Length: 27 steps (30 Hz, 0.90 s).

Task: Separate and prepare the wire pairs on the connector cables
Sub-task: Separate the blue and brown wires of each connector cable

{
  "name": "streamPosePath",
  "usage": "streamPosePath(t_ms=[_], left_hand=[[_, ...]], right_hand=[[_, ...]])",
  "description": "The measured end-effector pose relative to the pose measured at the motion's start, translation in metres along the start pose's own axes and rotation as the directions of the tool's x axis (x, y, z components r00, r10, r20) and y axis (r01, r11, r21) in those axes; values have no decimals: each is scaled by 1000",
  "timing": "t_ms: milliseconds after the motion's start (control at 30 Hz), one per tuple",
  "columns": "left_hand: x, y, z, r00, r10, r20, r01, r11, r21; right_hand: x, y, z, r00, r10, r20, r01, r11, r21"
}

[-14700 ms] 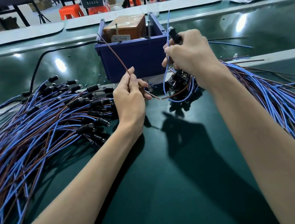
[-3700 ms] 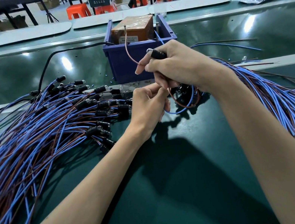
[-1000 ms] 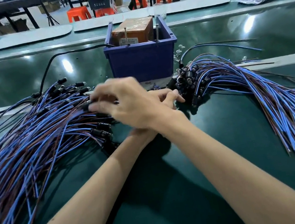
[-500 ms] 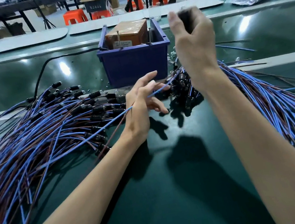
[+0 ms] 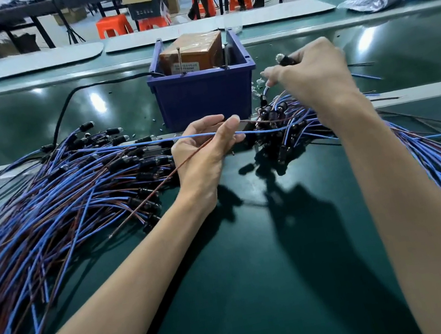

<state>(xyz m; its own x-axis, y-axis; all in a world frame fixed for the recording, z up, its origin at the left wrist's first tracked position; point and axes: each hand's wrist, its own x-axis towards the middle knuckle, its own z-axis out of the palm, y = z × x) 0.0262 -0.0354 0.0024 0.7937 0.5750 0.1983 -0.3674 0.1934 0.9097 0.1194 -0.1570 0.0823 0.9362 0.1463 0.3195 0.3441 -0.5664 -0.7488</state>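
My right hand (image 5: pixel 312 77) grips one cable's black connector (image 5: pixel 285 60) in its fingertips, raised to the right of the blue bin. That cable's blue wire (image 5: pixel 150 143) and brown wire (image 5: pixel 157 185) run left into my left hand (image 5: pixel 204 149). The left hand's thumb and fingers pinch the wires where they fork: the blue one runs level to the left, the brown one slants down-left. A big pile of blue-and-brown connector cables (image 5: pixel 51 202) lies on the left. A second pile (image 5: pixel 433 158) fans out under my right forearm.
A blue plastic bin (image 5: pixel 205 96) with a brown box (image 5: pixel 191 51) and upright screws stands behind my hands. A black cord (image 5: pixel 65 111) curves across the green bench (image 5: pixel 262 277). A pale strip crosses the bench. Beyond are orange stools, cardboard boxes and plastic bags.
My right hand has come down from above the bin with the connector. The left hand has taken hold of the wires, and the blue and brown wires now spread apart.
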Motion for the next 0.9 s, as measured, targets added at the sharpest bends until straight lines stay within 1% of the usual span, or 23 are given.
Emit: streamPosePath(t_ms=[100, 233, 333, 433, 533, 600, 667, 800, 900], left_hand=[[2, 0, 0, 1000, -20, 11, 21, 996, -82], [5, -4, -1, 1000, 14, -21, -15, 998, -63], [7, -5, -1, 999, 2, -52, -7, 994, -107], [7, -4, -1, 999, -5, -33, 3, 999, -52], [5, -3, 0, 999, -9, 39, 7, 1000, 28], [3, -3, 1, 995, -13, 97, 5, 996, 86], [2, -4, 1, 990, -16, 140, -1, 993, 117], [2, -4, -1, 981, -51, 187, 30, 993, 112], [2, -5, -3, 974, -62, 220, 35, 992, 120]], right_hand=[[3, 4, -3, 1000, -2, -3, 2, 999, -40], [4, 6, -5, 1000, -29, -1, 29, 1000, 1], [2, 5, -6, 997, -52, 63, 48, 997, 66], [2, 4, -7, 996, -50, 80, 37, 987, 154], [1, 3, -6, 998, -13, 66, -4, 965, 262], [0, 1, -5, 992, -8, 128, -31, 953, 300], [-3, -1, -3, 974, -39, 225, -33, 951, 308], [-10, -7, 3, 905, -126, 405, 8, 960, 280], [-14, -10, 8, 860, -169, 482, 13, 951, 310]])
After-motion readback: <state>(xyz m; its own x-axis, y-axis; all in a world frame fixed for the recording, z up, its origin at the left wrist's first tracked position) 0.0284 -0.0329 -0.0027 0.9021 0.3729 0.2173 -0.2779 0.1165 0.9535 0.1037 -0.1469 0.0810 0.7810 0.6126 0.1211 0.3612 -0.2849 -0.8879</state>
